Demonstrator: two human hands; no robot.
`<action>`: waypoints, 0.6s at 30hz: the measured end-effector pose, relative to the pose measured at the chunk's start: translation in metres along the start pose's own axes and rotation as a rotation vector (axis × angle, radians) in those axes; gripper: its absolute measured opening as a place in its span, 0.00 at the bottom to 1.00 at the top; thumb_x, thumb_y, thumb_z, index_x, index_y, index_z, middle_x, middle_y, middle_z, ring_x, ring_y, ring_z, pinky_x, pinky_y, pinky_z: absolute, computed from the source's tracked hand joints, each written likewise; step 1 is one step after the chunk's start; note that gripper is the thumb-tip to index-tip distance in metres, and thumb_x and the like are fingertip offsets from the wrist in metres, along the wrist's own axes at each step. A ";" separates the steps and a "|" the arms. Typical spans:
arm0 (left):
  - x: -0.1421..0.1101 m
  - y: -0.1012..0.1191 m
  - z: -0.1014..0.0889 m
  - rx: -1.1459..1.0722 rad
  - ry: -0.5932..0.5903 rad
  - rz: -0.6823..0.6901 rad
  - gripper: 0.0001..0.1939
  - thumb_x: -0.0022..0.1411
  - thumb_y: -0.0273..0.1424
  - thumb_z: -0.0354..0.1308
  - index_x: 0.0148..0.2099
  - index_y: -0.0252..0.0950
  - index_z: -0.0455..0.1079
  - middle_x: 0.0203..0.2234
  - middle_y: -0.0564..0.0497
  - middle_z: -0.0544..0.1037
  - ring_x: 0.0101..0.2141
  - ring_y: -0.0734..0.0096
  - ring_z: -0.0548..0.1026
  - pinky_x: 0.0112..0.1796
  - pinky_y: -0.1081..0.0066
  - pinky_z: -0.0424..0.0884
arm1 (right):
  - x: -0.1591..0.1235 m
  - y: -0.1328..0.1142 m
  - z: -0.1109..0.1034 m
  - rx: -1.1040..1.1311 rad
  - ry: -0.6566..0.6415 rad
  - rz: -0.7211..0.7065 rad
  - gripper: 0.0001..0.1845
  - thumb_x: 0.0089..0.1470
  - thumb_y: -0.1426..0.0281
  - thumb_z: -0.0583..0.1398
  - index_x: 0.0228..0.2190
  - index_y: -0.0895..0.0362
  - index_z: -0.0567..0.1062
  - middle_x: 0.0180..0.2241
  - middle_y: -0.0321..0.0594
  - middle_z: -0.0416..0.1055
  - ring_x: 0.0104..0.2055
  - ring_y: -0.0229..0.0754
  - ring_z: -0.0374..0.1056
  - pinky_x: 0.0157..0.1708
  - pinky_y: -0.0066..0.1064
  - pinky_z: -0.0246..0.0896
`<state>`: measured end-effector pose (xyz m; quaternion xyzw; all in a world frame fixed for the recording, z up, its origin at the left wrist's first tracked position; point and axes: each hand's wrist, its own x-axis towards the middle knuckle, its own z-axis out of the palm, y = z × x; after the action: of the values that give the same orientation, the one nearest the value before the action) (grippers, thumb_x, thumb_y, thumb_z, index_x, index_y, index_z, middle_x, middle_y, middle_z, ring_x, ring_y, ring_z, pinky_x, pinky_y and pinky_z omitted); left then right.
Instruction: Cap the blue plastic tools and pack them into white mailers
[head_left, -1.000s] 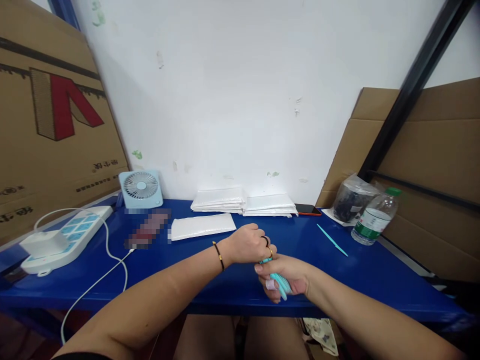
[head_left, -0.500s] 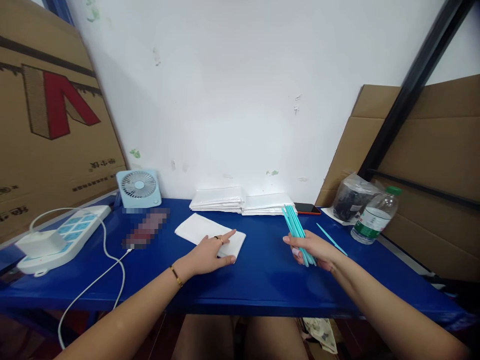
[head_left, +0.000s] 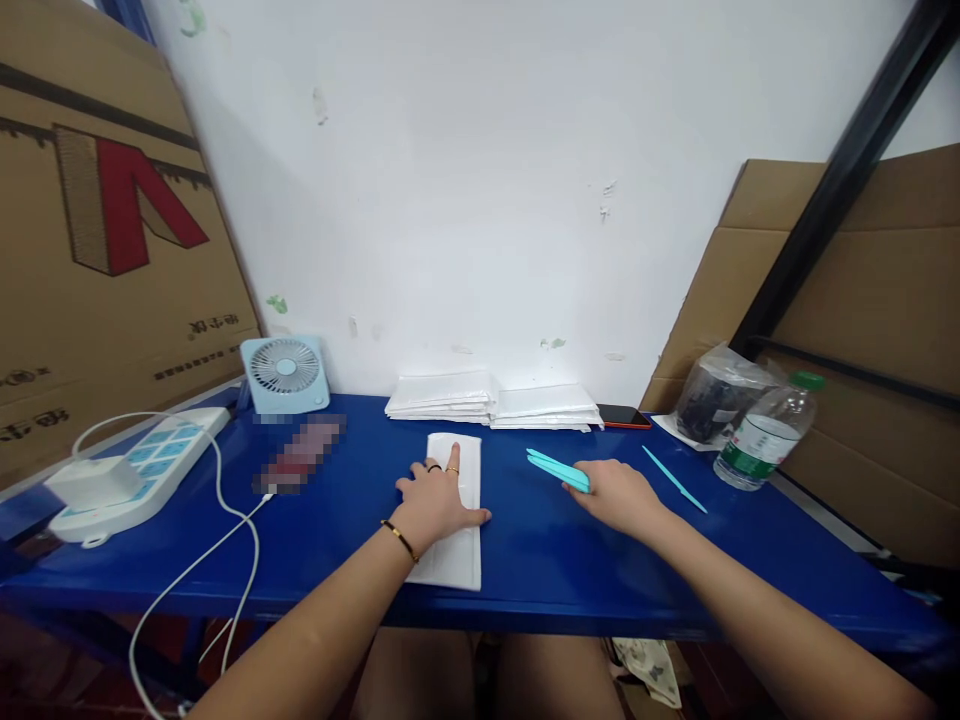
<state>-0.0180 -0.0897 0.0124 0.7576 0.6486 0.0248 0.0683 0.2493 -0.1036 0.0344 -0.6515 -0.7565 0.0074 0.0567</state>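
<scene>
My left hand [head_left: 439, 500] lies spread on a flat white packet [head_left: 461, 545], which rests lengthwise toward me near the table's front edge. My right hand [head_left: 622, 495] is closed around a bundle of thin turquoise sticks [head_left: 559, 470], whose ends point left and slightly away from me. How many sticks it holds I cannot tell. One loose turquoise stick [head_left: 675, 480] lies on the table to the right of this hand. Two low stacks of white packets, a left stack [head_left: 439, 395] and a right stack [head_left: 544, 405], stand against the wall.
On the left of the blue table [head_left: 345, 540] are a light blue fan [head_left: 285, 372], a white power strip [head_left: 161, 460] with a cable, and a blurred-out object [head_left: 304, 452]. A phone [head_left: 626, 416], a bagged dark container [head_left: 709, 400] and a plastic bottle [head_left: 765, 435] stand at the right.
The white packet has turned from slanted to lengthwise under my left hand and come nearer the edge. My right hand has rotated, tipping the sticks from upward to leftward.
</scene>
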 end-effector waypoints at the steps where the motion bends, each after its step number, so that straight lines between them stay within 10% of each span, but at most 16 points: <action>1: 0.001 0.001 -0.002 -0.015 -0.029 0.098 0.57 0.42 0.51 0.59 0.66 0.35 0.34 0.53 0.28 0.62 0.51 0.34 0.59 0.42 0.43 0.58 | 0.000 0.002 0.000 -0.047 -0.009 0.002 0.14 0.54 0.58 0.53 0.29 0.54 0.72 0.30 0.44 0.72 0.32 0.48 0.69 0.27 0.30 0.53; 8: 0.009 -0.015 -0.005 -0.099 -0.131 0.461 0.59 0.38 0.40 0.64 0.66 0.43 0.31 0.60 0.40 0.53 0.59 0.44 0.50 0.52 0.52 0.54 | -0.003 0.025 0.001 -0.135 -0.070 0.041 0.15 0.55 0.59 0.50 0.31 0.53 0.73 0.31 0.44 0.73 0.33 0.50 0.69 0.25 0.31 0.51; 15: 0.017 -0.005 -0.044 -0.215 0.007 0.566 0.17 0.53 0.38 0.54 0.43 0.37 0.70 0.40 0.47 0.74 0.37 0.63 0.72 0.37 0.71 0.64 | -0.007 0.027 -0.002 -0.115 -0.100 0.027 0.14 0.54 0.60 0.52 0.32 0.54 0.73 0.32 0.44 0.73 0.35 0.50 0.70 0.25 0.30 0.50; 18: 0.033 0.001 -0.069 -0.287 -0.137 0.591 0.21 0.51 0.45 0.56 0.45 0.40 0.69 0.36 0.52 0.76 0.33 0.64 0.72 0.32 0.72 0.63 | -0.007 0.028 -0.007 -0.125 -0.113 0.030 0.15 0.54 0.60 0.52 0.31 0.55 0.73 0.31 0.45 0.73 0.35 0.49 0.70 0.27 0.30 0.51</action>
<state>-0.0202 -0.0525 0.0796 0.8955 0.3847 0.0837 0.2074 0.2788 -0.1071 0.0388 -0.6637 -0.7475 -0.0021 -0.0272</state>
